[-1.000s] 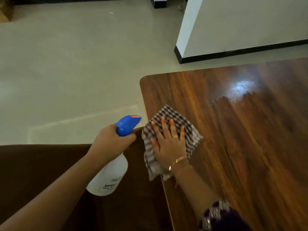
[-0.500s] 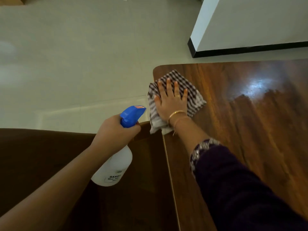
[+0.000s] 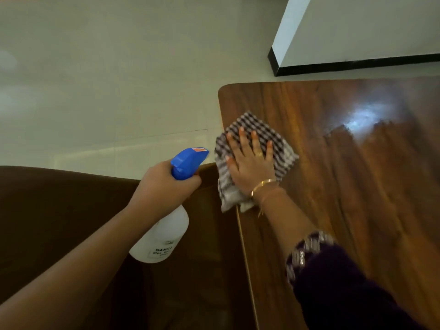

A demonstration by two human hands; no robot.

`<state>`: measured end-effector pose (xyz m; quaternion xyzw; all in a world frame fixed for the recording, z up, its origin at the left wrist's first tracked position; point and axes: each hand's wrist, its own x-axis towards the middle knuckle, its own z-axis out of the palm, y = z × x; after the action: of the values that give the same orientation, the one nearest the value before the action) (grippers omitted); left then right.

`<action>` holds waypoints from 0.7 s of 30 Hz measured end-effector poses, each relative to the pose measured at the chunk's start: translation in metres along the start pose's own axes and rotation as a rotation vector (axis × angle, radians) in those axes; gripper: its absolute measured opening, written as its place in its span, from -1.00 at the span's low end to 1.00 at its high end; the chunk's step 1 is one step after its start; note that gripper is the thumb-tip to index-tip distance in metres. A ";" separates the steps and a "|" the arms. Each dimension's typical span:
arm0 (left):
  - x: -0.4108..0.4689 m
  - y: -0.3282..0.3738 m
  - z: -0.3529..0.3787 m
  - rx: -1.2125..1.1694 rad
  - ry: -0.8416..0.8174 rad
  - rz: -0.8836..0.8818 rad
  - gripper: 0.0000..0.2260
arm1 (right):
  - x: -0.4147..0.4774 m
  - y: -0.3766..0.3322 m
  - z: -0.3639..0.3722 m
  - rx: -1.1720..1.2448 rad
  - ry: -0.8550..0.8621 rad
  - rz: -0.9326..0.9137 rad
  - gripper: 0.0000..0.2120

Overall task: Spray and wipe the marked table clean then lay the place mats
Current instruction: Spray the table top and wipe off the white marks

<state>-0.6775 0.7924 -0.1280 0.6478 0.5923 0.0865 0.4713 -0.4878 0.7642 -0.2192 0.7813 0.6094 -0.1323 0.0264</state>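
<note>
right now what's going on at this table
A person is cleaning the wooden table. The right hand lies flat on a checked cloth near the table's corner, and part of the cloth hangs over the edge. The left hand grips a white spray bottle with a blue head, held off the side of the table above a dark brown surface. No place mats are in view.

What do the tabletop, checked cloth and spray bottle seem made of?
Brown tabletop: wood or wood-look veneer, glossy; grain streaks, bright light reflection. Dark-and-white checked cloth: soft woven fabric; it creases and droops over the table edge. White spray bottle with blue trigger head: probably plastic, matte, smooth moulded look.
</note>
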 end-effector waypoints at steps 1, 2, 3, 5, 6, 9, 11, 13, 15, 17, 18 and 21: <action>-0.006 -0.001 0.000 -0.001 -0.011 0.006 -0.78 | -0.030 -0.002 0.006 0.001 -0.004 0.017 -0.42; -0.013 -0.001 0.000 0.002 -0.024 0.013 -0.79 | -0.059 -0.004 0.013 -0.001 0.000 0.045 -0.41; -0.021 -0.001 0.001 0.009 -0.041 0.020 -0.82 | -0.090 -0.005 0.022 -0.008 0.020 0.079 -0.43; -0.035 -0.003 0.004 0.021 -0.070 0.032 -0.86 | -0.151 -0.011 0.039 -0.015 0.031 0.154 -0.46; -0.042 -0.004 0.005 0.027 -0.086 0.040 -0.87 | -0.179 -0.014 0.046 -0.009 0.017 0.180 -0.46; -0.066 -0.006 0.011 0.035 -0.134 0.070 -0.92 | -0.232 -0.025 0.058 0.016 -0.036 0.194 -0.48; -0.082 -0.006 0.017 0.048 -0.165 0.091 -0.90 | -0.228 -0.026 0.058 0.039 -0.051 0.223 -0.47; -0.095 -0.007 0.024 0.083 -0.191 0.127 -0.87 | -0.208 -0.025 0.050 0.048 -0.018 0.273 -0.47; -0.106 -0.007 0.029 0.117 -0.203 0.159 -0.85 | -0.180 -0.020 0.039 0.046 0.004 0.282 -0.46; -0.116 -0.006 0.034 0.124 -0.215 0.180 -0.83 | -0.160 -0.011 0.031 0.088 -0.011 0.288 -0.46; -0.122 -0.005 0.037 0.121 -0.218 0.188 -0.82 | -0.156 -0.008 0.030 0.103 -0.011 0.297 -0.46; -0.138 -0.002 0.042 0.123 -0.213 0.215 -0.80 | -0.172 -0.007 0.035 0.081 0.005 0.286 -0.46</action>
<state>-0.6895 0.6535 -0.0903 0.7404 0.4705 0.0309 0.4790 -0.5393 0.5962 -0.2106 0.8610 0.4859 -0.1499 0.0120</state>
